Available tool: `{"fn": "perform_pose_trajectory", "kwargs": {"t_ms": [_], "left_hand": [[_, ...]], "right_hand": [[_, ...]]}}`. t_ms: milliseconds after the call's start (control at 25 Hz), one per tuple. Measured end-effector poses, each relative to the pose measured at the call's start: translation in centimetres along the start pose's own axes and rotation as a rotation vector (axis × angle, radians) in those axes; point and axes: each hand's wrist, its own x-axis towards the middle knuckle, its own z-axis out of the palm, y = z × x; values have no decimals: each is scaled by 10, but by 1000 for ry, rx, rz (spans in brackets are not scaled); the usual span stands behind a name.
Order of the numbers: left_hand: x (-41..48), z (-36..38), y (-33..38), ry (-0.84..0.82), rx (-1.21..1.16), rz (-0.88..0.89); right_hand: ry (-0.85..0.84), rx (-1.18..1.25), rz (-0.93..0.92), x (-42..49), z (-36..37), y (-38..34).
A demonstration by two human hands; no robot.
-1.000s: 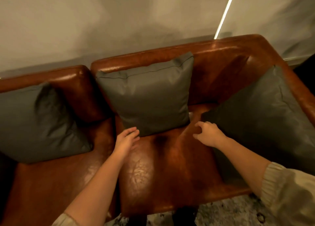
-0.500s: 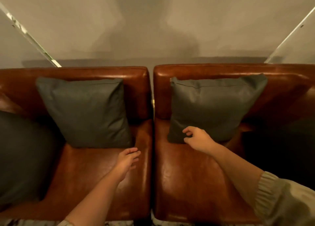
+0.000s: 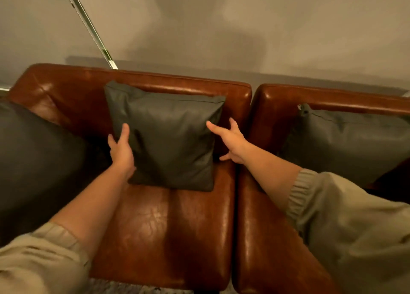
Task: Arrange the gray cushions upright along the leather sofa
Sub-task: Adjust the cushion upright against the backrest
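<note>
A gray cushion (image 3: 168,138) stands upright on the left seat of the brown leather sofa (image 3: 155,227), leaning against the backrest. The left hand (image 3: 121,151) lies on the cushion's left edge, its grip spread, thumb on the front face and fingers behind the edge. The right hand (image 3: 230,142) is at the cushion's right edge, grip spread wide, and whether it touches is unclear. A second gray cushion (image 3: 350,143) leans upright on the right seat, and a third (image 3: 37,160) sits at the far left
</note>
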Motion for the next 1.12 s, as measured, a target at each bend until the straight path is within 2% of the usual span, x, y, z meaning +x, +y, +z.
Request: {"fn": "perform_pose_trajectory", "kwargs": {"t_ms": [80,160,240,400,720,1120], "left_hand": [[19,-4,22,-26,-4,-1],[28,-12,35,-76,89,12],[33,-16,36,-172,145,-14],[30,-12,28,-302,185,-56],[20,-6,29,-361,113,37],[31,1,24,-323,288,-15]], "right_hand": [[-3,69,8,10,22,-7],[-7,26,-1,16,38,-10],[25,-57,-18,19,48,-10],[24,-47,-82,24,51,-3],[72,-22,-209,26,28,2],[142,8,-93,32,42,5]]}}
